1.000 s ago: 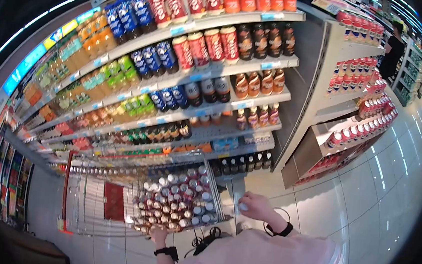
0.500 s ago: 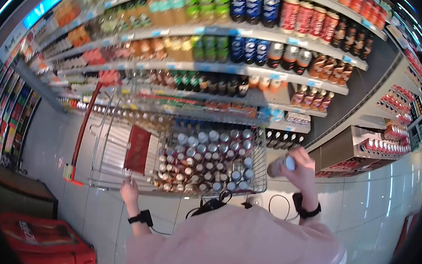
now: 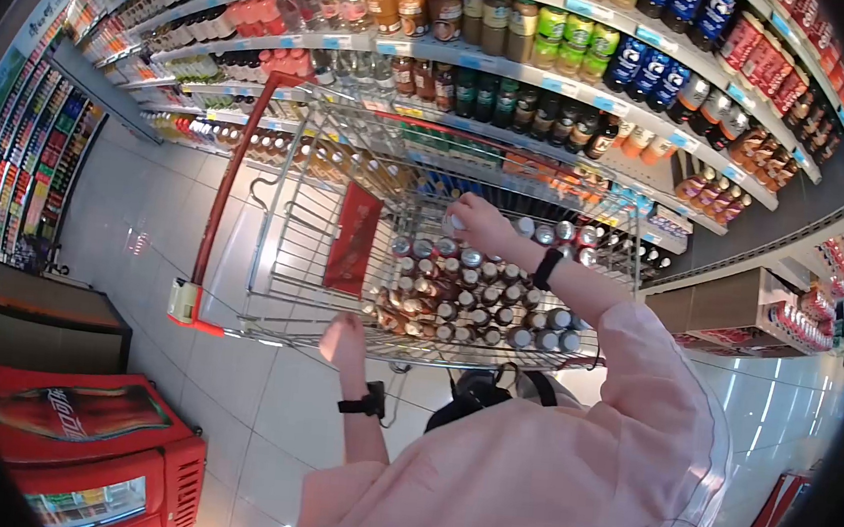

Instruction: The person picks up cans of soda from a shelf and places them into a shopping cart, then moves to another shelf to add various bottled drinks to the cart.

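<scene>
silver wire makes up the shopping cart (image 3: 414, 353) in your head view, alongside the stocked drinks shelf (image 3: 519, 71). its capped bottles (image 3: 479, 299) stand upright at the right end, packed so closely that they probably brace one another, with caps uppermost and easy to pinch. your right hand (image 3: 483, 227) is narrow around the top of a pale-capped bottle (image 3: 457, 223), above the far part of the load; holding it from above likely keeps your fingers clear of the packed bottles. your left hand (image 3: 343, 345) is by the near rim, left of the load, perhaps to steady the cart; you cannot tell here whether it grips the wire. the red panel (image 3: 354, 238) stands between the load and the red handle (image 3: 222, 196).

against the earlier frame, your right hand has come from beyond the cart's right end to over the basket. your view now takes in more of the red drinks cooler (image 3: 78, 414), near left.
</scene>
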`<state>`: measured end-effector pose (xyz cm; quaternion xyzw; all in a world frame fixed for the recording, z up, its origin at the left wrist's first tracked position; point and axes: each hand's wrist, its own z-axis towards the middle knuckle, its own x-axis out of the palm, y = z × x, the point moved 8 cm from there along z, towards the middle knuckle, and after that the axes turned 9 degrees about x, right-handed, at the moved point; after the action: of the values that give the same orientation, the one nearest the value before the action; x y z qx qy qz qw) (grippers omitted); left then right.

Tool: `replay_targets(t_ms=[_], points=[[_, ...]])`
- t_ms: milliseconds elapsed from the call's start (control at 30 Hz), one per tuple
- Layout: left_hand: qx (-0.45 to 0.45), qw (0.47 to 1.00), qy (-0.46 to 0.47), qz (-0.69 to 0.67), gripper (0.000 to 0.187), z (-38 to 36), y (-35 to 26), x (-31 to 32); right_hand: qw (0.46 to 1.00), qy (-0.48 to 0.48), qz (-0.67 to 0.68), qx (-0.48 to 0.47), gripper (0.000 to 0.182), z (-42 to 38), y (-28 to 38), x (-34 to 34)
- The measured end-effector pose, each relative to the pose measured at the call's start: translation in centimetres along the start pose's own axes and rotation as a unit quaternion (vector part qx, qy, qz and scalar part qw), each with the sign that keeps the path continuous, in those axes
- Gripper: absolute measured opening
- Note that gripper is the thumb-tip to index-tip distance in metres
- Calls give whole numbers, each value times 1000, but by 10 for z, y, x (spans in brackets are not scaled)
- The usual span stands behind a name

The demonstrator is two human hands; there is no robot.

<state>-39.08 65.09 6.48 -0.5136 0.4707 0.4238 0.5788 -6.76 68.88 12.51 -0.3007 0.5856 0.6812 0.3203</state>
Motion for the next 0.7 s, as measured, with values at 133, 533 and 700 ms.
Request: replay_targets(t_ms=[133,533,700], points=[[-21,996,-43,-72,16,-2,-4,-15,998,19,40,46,34,44,-46,81],[-11,984,-163,-78,9,-7,-8,-23,968,108,-207,97,37,76,-152,218],[-4,984,-167,-61,8,-5,-12,-27,950,135,-235,156,32,86,-177,258]])
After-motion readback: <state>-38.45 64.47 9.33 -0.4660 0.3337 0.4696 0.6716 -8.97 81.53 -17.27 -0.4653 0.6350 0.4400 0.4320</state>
